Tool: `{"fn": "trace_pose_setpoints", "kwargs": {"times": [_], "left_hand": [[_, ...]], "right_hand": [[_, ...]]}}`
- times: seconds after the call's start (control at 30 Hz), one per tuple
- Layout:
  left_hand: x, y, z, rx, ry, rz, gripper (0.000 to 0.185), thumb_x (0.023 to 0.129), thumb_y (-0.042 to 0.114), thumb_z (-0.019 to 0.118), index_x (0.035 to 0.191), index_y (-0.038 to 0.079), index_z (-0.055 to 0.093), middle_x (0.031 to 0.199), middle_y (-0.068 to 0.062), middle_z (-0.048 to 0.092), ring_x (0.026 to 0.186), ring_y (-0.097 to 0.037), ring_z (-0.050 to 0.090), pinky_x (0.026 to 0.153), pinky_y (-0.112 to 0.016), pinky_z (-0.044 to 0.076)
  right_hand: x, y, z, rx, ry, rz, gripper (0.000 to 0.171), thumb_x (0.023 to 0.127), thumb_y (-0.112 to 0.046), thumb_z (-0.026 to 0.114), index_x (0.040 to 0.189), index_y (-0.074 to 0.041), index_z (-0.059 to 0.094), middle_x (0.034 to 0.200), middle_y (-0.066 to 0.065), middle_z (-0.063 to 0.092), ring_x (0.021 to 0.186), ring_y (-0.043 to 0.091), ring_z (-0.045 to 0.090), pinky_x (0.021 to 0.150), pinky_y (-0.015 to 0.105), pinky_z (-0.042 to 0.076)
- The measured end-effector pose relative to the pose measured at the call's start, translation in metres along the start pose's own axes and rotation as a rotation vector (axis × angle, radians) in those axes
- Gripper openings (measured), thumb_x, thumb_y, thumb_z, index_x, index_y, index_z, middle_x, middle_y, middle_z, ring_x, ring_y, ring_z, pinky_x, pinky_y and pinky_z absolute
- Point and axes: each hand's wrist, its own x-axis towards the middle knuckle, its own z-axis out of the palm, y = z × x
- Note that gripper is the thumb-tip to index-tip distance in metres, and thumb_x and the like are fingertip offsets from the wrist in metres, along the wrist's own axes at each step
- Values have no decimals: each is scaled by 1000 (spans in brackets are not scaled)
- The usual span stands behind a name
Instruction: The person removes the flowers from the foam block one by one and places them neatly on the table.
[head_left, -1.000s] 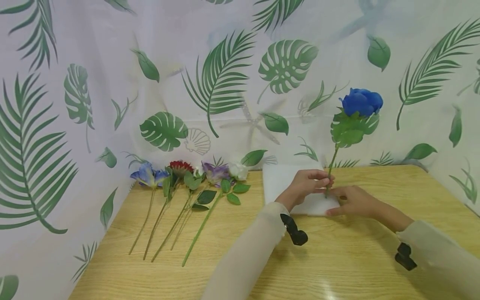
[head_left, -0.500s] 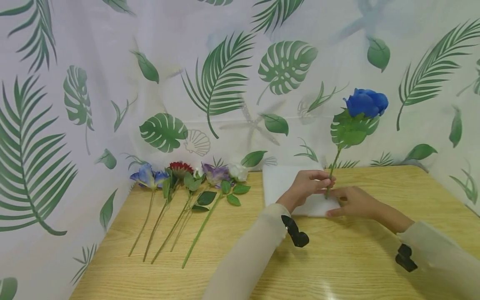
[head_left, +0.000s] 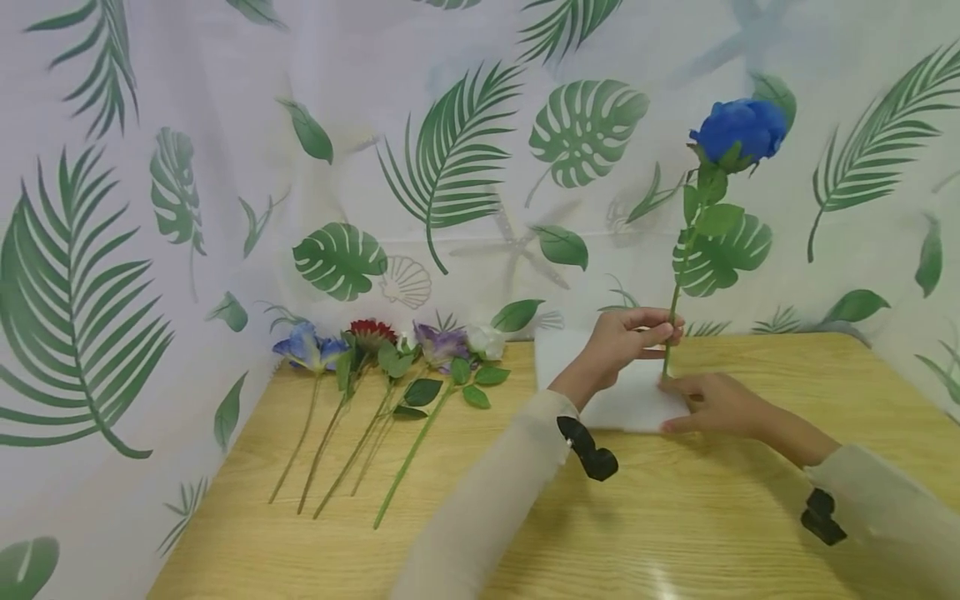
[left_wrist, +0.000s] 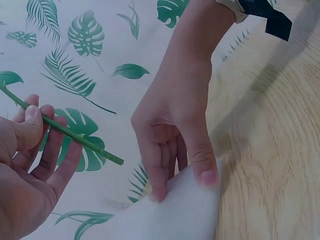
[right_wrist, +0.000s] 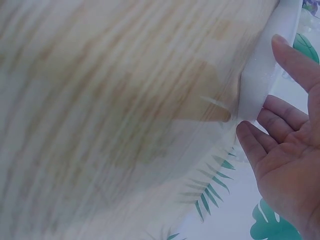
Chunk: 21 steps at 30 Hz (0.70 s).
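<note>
My left hand [head_left: 633, 335] pinches the green stem [head_left: 672, 321] of a blue rose [head_left: 738, 129] and holds it nearly upright above a white foam block [head_left: 622, 402]. In the left wrist view the stem [left_wrist: 75, 137] crosses my left hand's fingers [left_wrist: 37, 150], and its cut end hangs free, apart from the foam [left_wrist: 175, 215]. My right hand [head_left: 708, 402] rests at the block's near right corner, thumb and fingertips pressing its edge [right_wrist: 270, 60]. Its fingers [right_wrist: 260, 140] look fairly straight.
Several artificial flowers [head_left: 375, 367] lie side by side on the left of the wooden table [head_left: 525, 517], stems toward me. A leaf-print curtain [head_left: 450, 167] closes off the back and both sides. Black straps sit on both sleeves.
My left hand has lifted the rose: the bloom rose well higher and the stem stands more upright, its end now off the foam. My right hand stayed on the block.
</note>
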Motion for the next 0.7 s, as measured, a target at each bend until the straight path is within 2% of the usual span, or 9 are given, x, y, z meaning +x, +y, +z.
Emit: {"fn": "trace_pose_setpoints", "kwargs": {"times": [0.03, 0.1, 0.17, 0.33, 0.4, 0.6, 0.7], "left_hand": [[-1, 2, -1, 2, 4, -4, 21, 98, 7, 65, 116, -2, 74, 116, -26, 72, 88, -11, 73, 80, -27, 63], [-3, 5, -4, 9, 7, -8, 22, 98, 7, 66, 116, -2, 74, 116, -25, 73, 92, -14, 75, 80, -27, 63], [-4, 7, -8, 17, 4, -9, 22, 98, 7, 66, 116, -2, 74, 116, -24, 73, 93, -15, 75, 81, -28, 64], [-8, 12, -17, 44, -12, -1, 22, 99, 9, 66, 117, -1, 74, 114, -23, 74, 88, -11, 74, 80, -28, 64], [-11, 15, -21, 60, -17, 11, 23, 99, 8, 66, 117, -2, 74, 115, -24, 74, 90, -14, 75, 79, -27, 63], [-20, 27, -35, 93, -27, 45, 25, 99, 6, 64, 121, -4, 72, 121, -26, 71, 112, -40, 70, 79, -27, 63], [-26, 33, -44, 104, -23, 44, 26, 99, 5, 64, 122, -6, 70, 123, -26, 70, 110, -38, 72, 81, -29, 64]], "right_hand": [[0, 0, 0, 3, -5, 2, 71, 81, -42, 85, 131, 4, 66, 111, 19, 74, 92, 17, 66, 74, 26, 52], [1, 1, 0, -6, -5, -8, 71, 81, -43, 85, 131, 4, 66, 132, 23, 67, 107, 26, 69, 82, 33, 57], [1, 1, 0, 0, -9, -6, 71, 81, -43, 85, 132, 3, 66, 136, 23, 64, 114, 34, 69, 86, 39, 59], [1, 1, 0, 13, -15, -7, 73, 82, -42, 85, 133, 5, 64, 139, 24, 60, 116, 40, 68, 90, 47, 59], [1, 1, 0, 8, -12, -7, 73, 82, -42, 85, 133, 5, 64, 140, 24, 59, 117, 40, 67, 91, 48, 59], [1, 1, 0, -4, -1, 3, 73, 80, -42, 86, 132, 4, 65, 138, 22, 61, 119, 40, 66, 92, 42, 58], [2, 2, 1, -5, -3, 7, 74, 79, -43, 86, 133, 3, 65, 138, 21, 61, 119, 40, 66, 93, 42, 58]]}}
